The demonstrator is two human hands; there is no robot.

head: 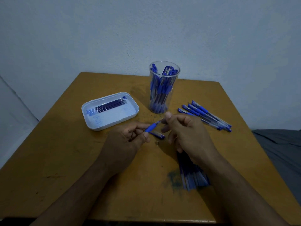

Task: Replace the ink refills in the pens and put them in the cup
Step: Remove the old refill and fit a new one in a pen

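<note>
left grip [130, 136] pinches pen [152, 127] – right grip [184, 128] pinches its tip

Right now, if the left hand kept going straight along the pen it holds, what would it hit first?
Probably the right hand, whose fingertips meet the pen tip held by the left hand. The cup stands beyond; depth is unclear.

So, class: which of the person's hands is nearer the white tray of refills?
Left. The left hand sits just beside the white tray's near corner; the right hand is farther off, past the pen.
</note>
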